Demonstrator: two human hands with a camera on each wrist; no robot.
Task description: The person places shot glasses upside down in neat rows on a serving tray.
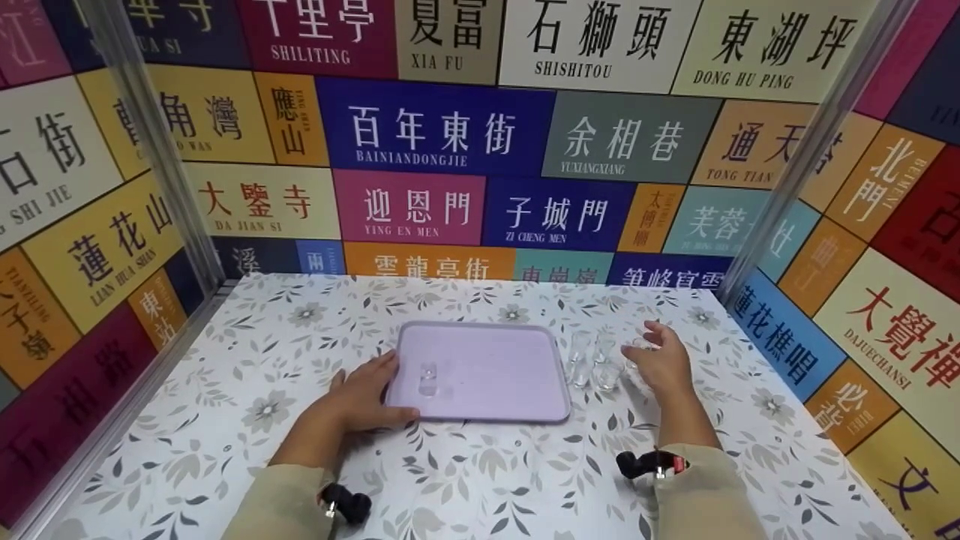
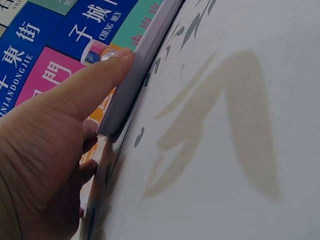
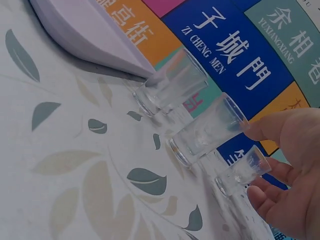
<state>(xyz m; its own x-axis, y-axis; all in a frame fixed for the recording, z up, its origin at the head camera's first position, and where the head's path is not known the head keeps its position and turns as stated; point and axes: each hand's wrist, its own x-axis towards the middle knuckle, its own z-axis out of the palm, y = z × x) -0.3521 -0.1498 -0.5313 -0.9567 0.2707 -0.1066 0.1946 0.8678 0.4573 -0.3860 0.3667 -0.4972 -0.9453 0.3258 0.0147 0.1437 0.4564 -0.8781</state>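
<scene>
A lilac tray [image 1: 487, 371] lies on the table. My left hand [image 1: 364, 394] holds its near left corner, thumb on the front rim and fingers along the left side; in the left wrist view the thumb [image 2: 107, 70] presses the rim. One small clear glass [image 1: 428, 373] stands in the tray's left part. To the right of the tray, several clear glasses [image 1: 606, 375] stand close together. My right hand [image 1: 664, 360] is at their right side, thumb and fingers spread apart. In the right wrist view its fingertips are right at the rim of a small glass [image 3: 240, 175], near a taller glass [image 3: 207, 130].
A white cloth with grey leaves and flowers covers the table [image 1: 480, 480]. Panels with coloured signs [image 1: 435, 127] stand behind and at both sides. Clear corner posts [image 1: 817, 120] rise at the back. Dark wrist devices [image 1: 345, 502] sit at both sleeves.
</scene>
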